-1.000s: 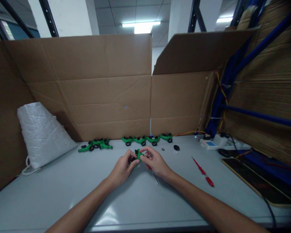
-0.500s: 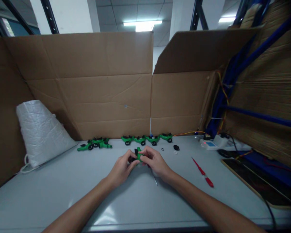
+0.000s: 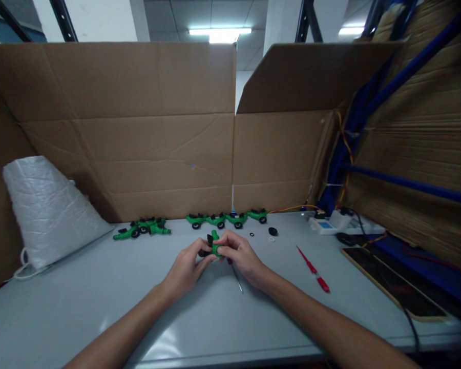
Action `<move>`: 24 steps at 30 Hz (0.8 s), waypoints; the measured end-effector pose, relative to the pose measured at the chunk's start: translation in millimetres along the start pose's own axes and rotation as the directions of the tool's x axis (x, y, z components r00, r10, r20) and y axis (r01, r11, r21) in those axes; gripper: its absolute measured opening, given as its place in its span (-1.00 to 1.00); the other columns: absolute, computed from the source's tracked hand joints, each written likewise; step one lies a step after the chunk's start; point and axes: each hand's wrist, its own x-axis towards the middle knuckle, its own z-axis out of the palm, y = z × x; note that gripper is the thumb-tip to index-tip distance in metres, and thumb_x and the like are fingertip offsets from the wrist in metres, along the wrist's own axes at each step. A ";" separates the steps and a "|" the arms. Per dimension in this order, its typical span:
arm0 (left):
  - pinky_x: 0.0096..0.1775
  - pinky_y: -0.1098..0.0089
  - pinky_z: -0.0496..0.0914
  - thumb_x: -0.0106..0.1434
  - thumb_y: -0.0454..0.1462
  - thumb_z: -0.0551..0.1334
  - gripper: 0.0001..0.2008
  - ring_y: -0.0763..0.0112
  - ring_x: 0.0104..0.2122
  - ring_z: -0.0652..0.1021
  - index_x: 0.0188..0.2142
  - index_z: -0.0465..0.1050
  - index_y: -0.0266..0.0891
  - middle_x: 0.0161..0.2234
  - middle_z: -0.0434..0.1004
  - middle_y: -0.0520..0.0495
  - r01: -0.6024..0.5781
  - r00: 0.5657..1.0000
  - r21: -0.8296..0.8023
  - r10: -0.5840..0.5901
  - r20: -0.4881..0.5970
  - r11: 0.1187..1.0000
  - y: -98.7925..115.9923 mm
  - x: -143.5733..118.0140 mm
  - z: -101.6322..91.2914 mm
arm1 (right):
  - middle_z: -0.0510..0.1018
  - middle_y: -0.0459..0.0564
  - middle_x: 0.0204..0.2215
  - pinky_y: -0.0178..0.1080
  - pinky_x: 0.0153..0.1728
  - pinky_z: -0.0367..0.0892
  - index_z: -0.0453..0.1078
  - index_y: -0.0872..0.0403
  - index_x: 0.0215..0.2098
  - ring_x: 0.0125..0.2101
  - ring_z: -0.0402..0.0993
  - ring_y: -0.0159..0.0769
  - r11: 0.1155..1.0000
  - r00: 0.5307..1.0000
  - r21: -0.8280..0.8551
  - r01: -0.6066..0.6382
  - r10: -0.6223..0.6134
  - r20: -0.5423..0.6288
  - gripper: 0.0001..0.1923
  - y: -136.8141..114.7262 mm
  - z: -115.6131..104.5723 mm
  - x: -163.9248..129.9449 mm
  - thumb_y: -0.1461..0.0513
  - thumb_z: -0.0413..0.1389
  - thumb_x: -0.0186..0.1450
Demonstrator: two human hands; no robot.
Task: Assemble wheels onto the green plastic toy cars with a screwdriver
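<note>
My left hand [image 3: 185, 266] and my right hand [image 3: 241, 254] meet above the middle of the table, thumbs and fingers pinched around a small green plastic piece [image 3: 215, 245] with black parts on its left side. Fingertips cover much of it. A thin metal shaft [image 3: 237, 279] with a bit of dark red at its upper end juts down from under my right hand. It looks like a screwdriver, its handle mostly hidden by the palm. Similar green pieces with black wheel-like rounds [image 3: 236, 220] stand in a row just beyond my hands, and several more [image 3: 143, 227] lie clustered to the left.
A red screwdriver [image 3: 314, 270] lies right of my hands. Near the row are a black cap [image 3: 272, 231], a small black ring [image 3: 252, 234] and a white ring [image 3: 271, 240]. A silvery bag [image 3: 54, 215], power strip [image 3: 325, 225] and dark flat panel [image 3: 392, 287] flank the table.
The whole view has shifted a little, so things sit further left. Both hands keep hold of the green piece, which is turned slightly, and more of the metal shaft shows.
</note>
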 end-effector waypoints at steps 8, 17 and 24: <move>-0.14 0.36 0.38 0.50 -0.10 0.25 -0.80 0.33 -0.25 0.52 -0.08 0.41 -0.18 -0.24 0.55 -0.01 0.088 0.996 -0.076 -0.087 0.014 0.993 1.0 5.0 -2.7 | 0.43 -0.17 -0.46 -0.25 -0.34 0.34 0.46 0.02 -0.18 -0.43 0.44 -0.30 0.999 1.000 -0.034 0.009 -0.009 -0.010 -0.77 9.4 -3.3 2.6 0.08 0.26 0.29; 0.00 0.31 0.40 0.52 -0.07 0.20 -0.72 0.24 -0.09 0.57 0.00 0.46 -0.21 -0.10 0.59 -0.11 0.116 0.990 -0.263 -0.132 -0.043 0.958 -17.6 11.0 -5.0 | 0.45 -0.16 -0.45 -0.25 -0.36 0.30 0.46 0.05 -0.10 -0.43 0.42 -0.31 0.991 0.997 -0.110 0.075 -0.074 0.014 -0.77 19.7 -4.3 3.1 0.10 0.22 0.36; 0.04 0.30 0.38 0.55 -0.06 0.16 -0.71 0.22 -0.05 0.56 0.02 0.48 -0.21 -0.07 0.60 -0.12 0.134 0.990 -0.213 -0.140 -0.013 0.968 -12.7 7.4 -3.6 | 0.50 -0.16 -0.47 -0.24 -0.37 0.37 0.44 0.03 -0.07 -0.45 0.46 -0.30 0.989 0.998 -0.132 0.063 -0.061 0.021 -0.75 22.7 -4.2 0.2 0.07 0.21 0.40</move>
